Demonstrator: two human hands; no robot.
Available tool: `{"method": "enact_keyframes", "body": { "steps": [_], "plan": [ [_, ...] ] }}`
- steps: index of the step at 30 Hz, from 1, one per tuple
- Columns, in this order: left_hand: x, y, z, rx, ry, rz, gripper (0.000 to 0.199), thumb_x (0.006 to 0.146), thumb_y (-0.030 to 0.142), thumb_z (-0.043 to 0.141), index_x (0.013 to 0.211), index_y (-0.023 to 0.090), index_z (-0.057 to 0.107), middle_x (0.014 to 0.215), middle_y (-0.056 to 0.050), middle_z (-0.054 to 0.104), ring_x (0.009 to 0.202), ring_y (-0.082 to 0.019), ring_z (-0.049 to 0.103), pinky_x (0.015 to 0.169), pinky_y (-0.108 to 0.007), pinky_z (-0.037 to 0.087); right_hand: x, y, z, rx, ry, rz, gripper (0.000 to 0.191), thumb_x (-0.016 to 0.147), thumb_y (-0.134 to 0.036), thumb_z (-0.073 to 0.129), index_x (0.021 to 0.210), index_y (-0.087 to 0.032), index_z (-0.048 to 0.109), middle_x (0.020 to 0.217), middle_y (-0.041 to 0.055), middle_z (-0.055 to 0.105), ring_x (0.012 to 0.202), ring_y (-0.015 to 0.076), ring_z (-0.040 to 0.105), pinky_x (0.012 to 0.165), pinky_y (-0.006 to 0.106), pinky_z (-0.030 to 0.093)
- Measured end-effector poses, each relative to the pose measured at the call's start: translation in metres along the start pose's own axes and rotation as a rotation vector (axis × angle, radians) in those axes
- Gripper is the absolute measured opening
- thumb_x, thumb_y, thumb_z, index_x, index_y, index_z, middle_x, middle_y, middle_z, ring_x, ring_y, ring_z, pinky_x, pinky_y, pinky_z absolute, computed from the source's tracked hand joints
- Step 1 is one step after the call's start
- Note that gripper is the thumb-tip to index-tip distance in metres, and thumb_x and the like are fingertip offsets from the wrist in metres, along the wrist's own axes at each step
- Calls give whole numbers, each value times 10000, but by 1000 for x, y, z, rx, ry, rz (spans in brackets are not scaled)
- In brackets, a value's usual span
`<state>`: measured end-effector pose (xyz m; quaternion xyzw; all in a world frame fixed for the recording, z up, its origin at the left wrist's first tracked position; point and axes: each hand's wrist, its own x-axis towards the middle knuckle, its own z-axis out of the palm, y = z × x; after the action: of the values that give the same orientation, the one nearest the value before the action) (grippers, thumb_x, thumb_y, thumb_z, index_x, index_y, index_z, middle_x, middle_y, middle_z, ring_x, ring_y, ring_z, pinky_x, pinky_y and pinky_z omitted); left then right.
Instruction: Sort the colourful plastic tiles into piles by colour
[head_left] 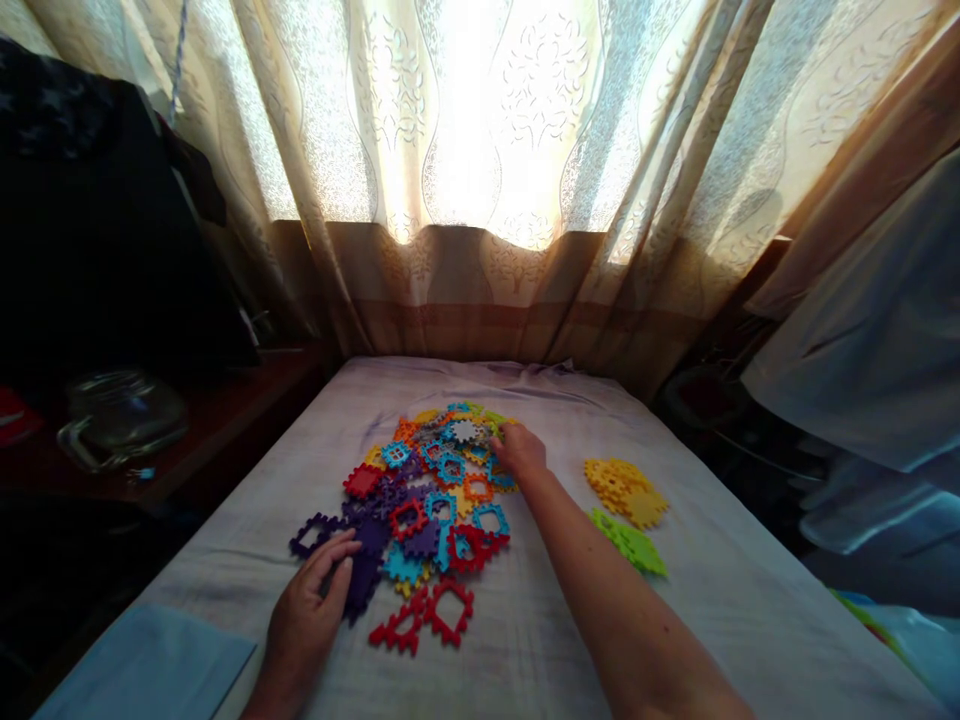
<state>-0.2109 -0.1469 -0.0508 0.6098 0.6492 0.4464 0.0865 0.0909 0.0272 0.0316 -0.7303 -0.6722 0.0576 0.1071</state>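
Note:
A heap of toothed plastic building pieces [450, 470] in purple, red, blue, orange, yellow and green lies on the bed sheet. At its near left edge my left hand [311, 595] rests beside flat dark purple pieces [364, 575], thumb apart from the loosely bent fingers and nothing visible in its grasp. My right hand [521, 450] reaches to the far right side of the heap. Its fingers are bent together by some green pieces [493, 418], and whatever they pinch is hidden. Two red frame pieces [450, 610] lie in front of the heap.
Right of my forearm are a group of yellow pieces [626, 490] and a group of green pieces [630, 543]. A blue sheet-like item [150, 665] lies at the near left. Left of the bed, a glass jug [124, 420] stands on a dark table; curtains [465, 270] hang behind.

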Motion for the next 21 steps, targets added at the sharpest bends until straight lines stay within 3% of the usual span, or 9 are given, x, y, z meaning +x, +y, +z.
{"method": "enact_keyframes", "body": {
  "steps": [5,10,16,21],
  "plan": [
    [0,3,-1,-11,-22,7,335,844,473,491,917,258,737,1132,-55,729,1068,-232,678,947,-363,535,3,0,-3,-40,0,-1,306,938,-327,442,1039,-241,718,1088,93,716,980,200,667,770,279,473],
    [0,5,-2,-28,-12,0,347,844,486,490,917,250,734,1141,-55,726,1076,-233,674,948,-359,532,-9,18,-20,-36,75,9,351,958,-311,386,1086,-265,709,1125,68,712,1011,194,654,802,273,461],
    [3,3,-2,-23,-38,22,362,832,507,483,932,258,727,1155,-46,721,1088,-237,666,963,-356,519,-60,80,-44,89,222,-7,316,944,-297,441,1088,-248,719,1099,36,727,977,174,656,850,248,455],
    [5,4,-1,-14,-26,10,401,808,550,470,923,262,724,1143,-40,728,1068,-245,674,934,-355,531,-119,131,-40,15,327,-118,284,940,-273,466,1045,-218,724,1085,58,722,981,175,647,852,245,457]
  ]
}}
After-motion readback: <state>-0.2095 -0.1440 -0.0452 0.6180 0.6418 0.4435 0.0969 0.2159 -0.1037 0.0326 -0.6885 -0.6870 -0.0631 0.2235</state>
